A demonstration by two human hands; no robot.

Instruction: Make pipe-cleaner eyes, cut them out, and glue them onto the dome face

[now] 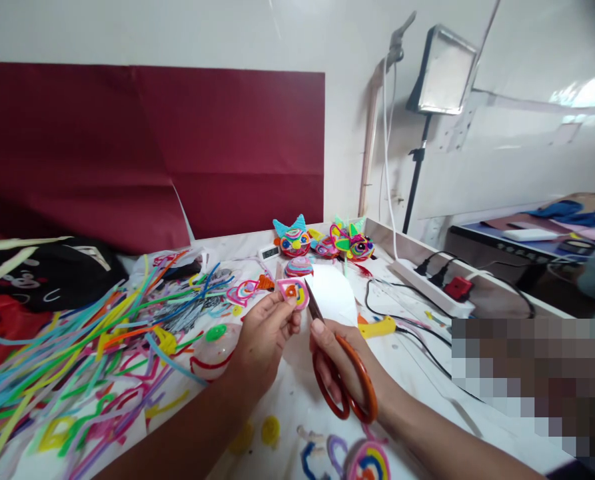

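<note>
Between the thumb and fingers of my left hand [270,327] is a small pink-edged craft piece [301,295] with orange, yellow and blue pipe cleaner on it. My right hand [347,350] grips a pair of scissors [367,393] with orange handles. Their blades point up and away, right beside the piece's right edge; I cannot tell whether they touch it. Left of my left hand sits a clear rounded ball [216,347] with a green spot and a red strip. Below my right wrist lies a round rainbow-coloured piece [370,461], cut off by the frame edge.
Many loose pipe cleaners [102,347] cover the left of the table. Decorated animal heads [296,240] stand at the back, near a small digital display [269,253]. A yellow-handled glue gun [377,327], cables and a power strip [432,287] lie to the right. A lamp [447,73] stands behind.
</note>
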